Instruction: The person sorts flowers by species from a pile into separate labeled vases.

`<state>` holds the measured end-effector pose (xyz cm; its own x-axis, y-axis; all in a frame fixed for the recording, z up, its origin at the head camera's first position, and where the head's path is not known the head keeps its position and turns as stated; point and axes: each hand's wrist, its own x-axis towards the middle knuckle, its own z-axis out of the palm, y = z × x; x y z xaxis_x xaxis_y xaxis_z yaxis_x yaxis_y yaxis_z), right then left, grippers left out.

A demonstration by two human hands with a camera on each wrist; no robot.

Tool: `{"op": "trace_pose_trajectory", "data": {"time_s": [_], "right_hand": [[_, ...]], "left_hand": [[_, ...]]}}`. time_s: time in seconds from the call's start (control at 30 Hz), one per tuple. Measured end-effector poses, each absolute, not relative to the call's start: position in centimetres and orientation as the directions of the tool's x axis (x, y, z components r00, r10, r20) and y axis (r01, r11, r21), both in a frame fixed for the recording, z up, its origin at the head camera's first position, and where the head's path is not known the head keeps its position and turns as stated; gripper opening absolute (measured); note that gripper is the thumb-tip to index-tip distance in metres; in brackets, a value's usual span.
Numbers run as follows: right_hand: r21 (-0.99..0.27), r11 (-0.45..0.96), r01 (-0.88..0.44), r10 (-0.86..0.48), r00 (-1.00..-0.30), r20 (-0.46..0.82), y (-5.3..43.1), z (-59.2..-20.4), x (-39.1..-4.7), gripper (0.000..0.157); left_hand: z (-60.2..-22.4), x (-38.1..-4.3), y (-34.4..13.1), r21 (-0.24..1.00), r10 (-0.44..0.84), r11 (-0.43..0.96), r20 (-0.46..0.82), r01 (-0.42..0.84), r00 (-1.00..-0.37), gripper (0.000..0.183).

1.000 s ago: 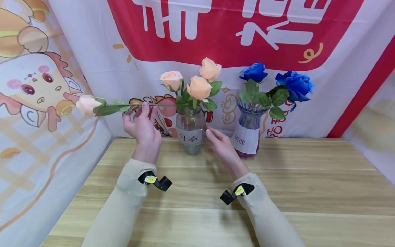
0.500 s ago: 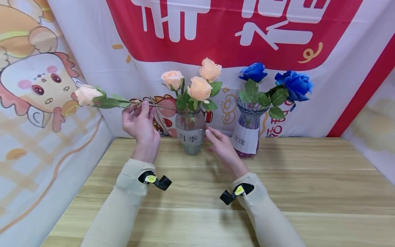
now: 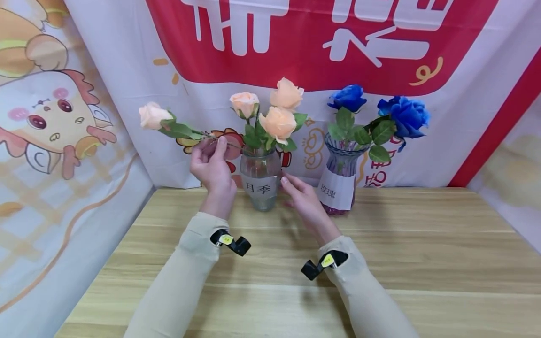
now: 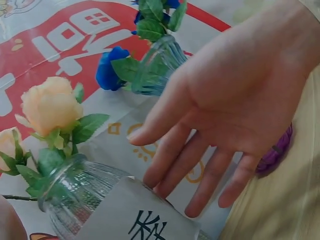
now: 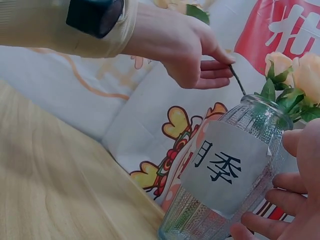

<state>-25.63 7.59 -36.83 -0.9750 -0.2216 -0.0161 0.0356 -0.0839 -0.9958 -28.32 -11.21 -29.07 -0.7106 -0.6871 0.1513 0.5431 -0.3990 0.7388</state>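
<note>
In the head view my left hand pinches the thin stem of a pale pink artificial rose between thumb and fingers. The bloom points up and left. Its stem slants down to the mouth of a clear ribbed glass vase with a white label; in the right wrist view the stem reaches the rim, and how far it goes inside is unclear. Several peach roses stand in this vase. My right hand is beside the vase's right side, fingers extended, the fingertips at or against the glass.
To the right stands a bluish-purple glass vase with a label, holding blue roses. Both vases are near the back edge of the wooden table. A printed cloth backdrop hangs right behind them.
My left hand has moved right toward the vase with the pale rose, whose bloom has tilted higher. The peach roses have shifted slightly right. My right hand has stayed put.
</note>
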Motion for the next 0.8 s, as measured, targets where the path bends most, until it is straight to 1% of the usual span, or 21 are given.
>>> {"op": "trace_pose_trajectory", "data": {"time_s": [0.17,0.27,0.37,0.47,0.63,0.8], "right_hand": [[-0.996,-0.086,0.033,-0.221,-0.975,-0.013,7.5,-36.9,-25.7,0.058],[-0.996,-0.089,0.029,-0.223,-0.975,-0.008,7.5,-36.9,-25.7,0.058],[-0.995,-0.096,0.027,-0.229,-0.973,-0.004,7.4,-36.9,-25.7,0.058],[-0.995,-0.097,0.027,-0.232,-0.973,-0.004,7.3,-36.8,-25.7,0.058],[-0.995,-0.091,0.033,-0.228,-0.974,-0.011,7.4,-37.0,-25.8,0.058],[-0.996,-0.084,0.037,-0.223,-0.975,-0.017,7.5,-37.1,-25.8,0.058]], "left_hand": [[-29.9,-29.0,-10.5,0.808,-0.639,-0.332,0.186,0.487,-0.746,0.018],[-30.5,-29.4,-10.3,0.869,-0.591,-0.28,0.177,0.407,-0.787,0.018],[-30.8,-29.4,-10.2,0.921,-0.57,-0.222,0.144,0.32,-0.809,0.024],[-31.1,-29.1,-10.1,0.942,-0.551,-0.201,0.116,0.267,-0.826,0.03],[-31.8,-28.2,-10.2,0.956,-0.505,-0.186,0.105,0.227,-0.857,0.039],[-33.0,-26.8,-10.5,0.955,-0.488,-0.166,0.138,0.246,-0.862,0.05]]}}
